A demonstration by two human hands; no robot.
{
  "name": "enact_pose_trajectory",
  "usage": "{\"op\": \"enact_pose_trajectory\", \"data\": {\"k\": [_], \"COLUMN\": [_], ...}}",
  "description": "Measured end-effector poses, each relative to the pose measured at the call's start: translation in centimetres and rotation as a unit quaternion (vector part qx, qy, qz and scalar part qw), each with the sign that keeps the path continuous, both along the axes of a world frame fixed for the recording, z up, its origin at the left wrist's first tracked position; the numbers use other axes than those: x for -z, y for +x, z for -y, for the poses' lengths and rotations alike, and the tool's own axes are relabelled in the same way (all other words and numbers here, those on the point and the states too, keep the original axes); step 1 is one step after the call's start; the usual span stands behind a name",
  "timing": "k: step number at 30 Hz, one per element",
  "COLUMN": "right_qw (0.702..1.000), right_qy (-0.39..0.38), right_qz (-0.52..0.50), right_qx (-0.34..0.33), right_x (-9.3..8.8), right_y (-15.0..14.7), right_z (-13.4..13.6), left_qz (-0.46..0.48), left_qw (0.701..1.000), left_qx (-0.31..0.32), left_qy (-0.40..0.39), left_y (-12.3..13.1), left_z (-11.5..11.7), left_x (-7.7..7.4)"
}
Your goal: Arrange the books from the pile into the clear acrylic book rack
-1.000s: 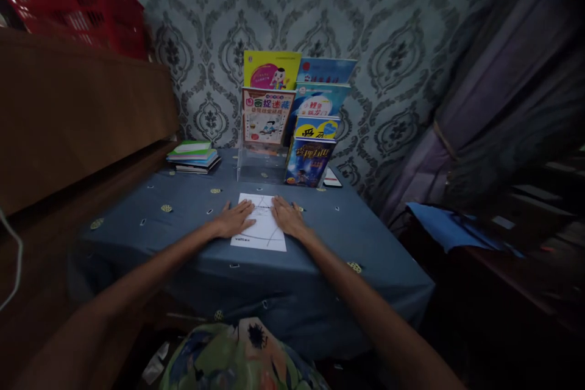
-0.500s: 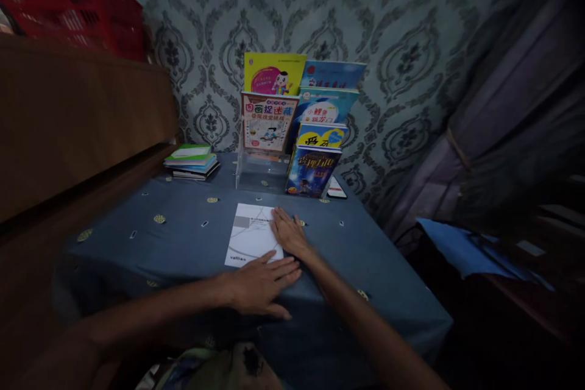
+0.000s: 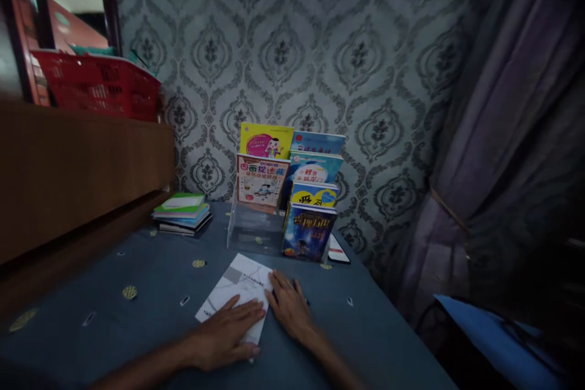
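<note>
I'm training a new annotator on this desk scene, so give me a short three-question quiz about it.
1. True or false: the left hand lies flat on the white booklet.
2. Where is the stack of books? A) left of the clear display stand; B) right of it; C) inside it.
3. Fill in: the right hand touches the booklet's ____ edge.
Key: 1 true; 2 A; 3 right.

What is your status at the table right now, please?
Left hand flat on white printed booklet. Right hand flat at its right edge. Clear acrylic book stand just behind.
</note>
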State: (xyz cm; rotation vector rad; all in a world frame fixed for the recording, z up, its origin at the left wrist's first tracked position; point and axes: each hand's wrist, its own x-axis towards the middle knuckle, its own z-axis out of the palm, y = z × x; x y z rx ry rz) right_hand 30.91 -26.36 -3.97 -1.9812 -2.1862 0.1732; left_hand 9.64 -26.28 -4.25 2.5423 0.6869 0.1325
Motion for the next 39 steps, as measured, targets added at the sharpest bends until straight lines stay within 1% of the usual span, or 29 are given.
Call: {"op": "enact_pose_trajectory", "data": {"k": [3, 6, 8, 10, 14, 17, 21, 26, 29, 32, 34, 36, 39], "right_qw": [1.0, 1.0, 0.999, 0.999, 0.999, 0.999, 0.999, 0.999, 0.998, 0.997, 0.997, 0.996, 0.994], "right_qy": [-0.001, 0.001, -0.004, -0.009, -0.005, -0.005, 0.007, 0.022, 0.027, 0.019, 0.014, 0.02, 0.051], "right_qz": [-0.004, -0.023, -0.033, -0.036, -0.037, -0.033, -0.037, -0.016, -0.025, -0.032, -0.035, -0.04, -0.053], "right_qx": [-0.002, -0.003, -0.004, -0.005, -0.013, -0.02, -0.033, -0.039, -0.055, -0.07, -0.074, -0.078, -0.086], "right_x": [-0.1, -0.1, 0.0, 0.2, 0.7, 1.1, 1.8, 2.8, 3.0, 3.1, 3.4, 3.8, 4.8], "right_y": [0.2, 0.3, 0.3, 0.4, 0.6, 0.8, 1.0, 1.4, 1.6, 1.8, 1.9, 2.0, 2.4], "right_z": [-0.5, -1.0, -1.4, -1.7, -2.2, -2.5, -2.9, -3.4, -3.5, -3.4, -3.4, -3.5, -3.7], "left_qz": [-0.01, -0.012, -0.029, -0.045, -0.046, -0.049, -0.038, 0.014, 0.013, 0.03, 0.054, 0.094, 0.159], "left_qw": [0.998, 0.986, 0.972, 0.963, 0.953, 0.948, 0.949, 0.945, 0.941, 0.937, 0.934, 0.922, 0.886], "left_qx": [-0.064, -0.165, -0.229, -0.262, -0.299, -0.316, -0.312, -0.327, -0.338, -0.347, -0.35, -0.357, -0.378], "left_qy": [0.017, 0.035, 0.047, 0.048, 0.02, 0.005, -0.016, -0.007, -0.005, -0.016, -0.051, -0.114, -0.218], "left_y": [-0.6, -0.8, -0.7, -0.4, 0.4, 0.9, 1.0, 1.0, 0.9, 0.6, 0.3, 0.0, -0.5], "left_z": [-3.0, -5.5, -6.6, -7.4, -8.4, -9.1, -9.9, -10.4, -10.9, -11.9, -12.7, -13.5, -14.1], "left_x": [1.0, 1.4, 1.1, 0.3, -1.2, -1.7, -1.5, -1.4, -1.5, -1.1, -0.7, -0.2, 0.1]}}
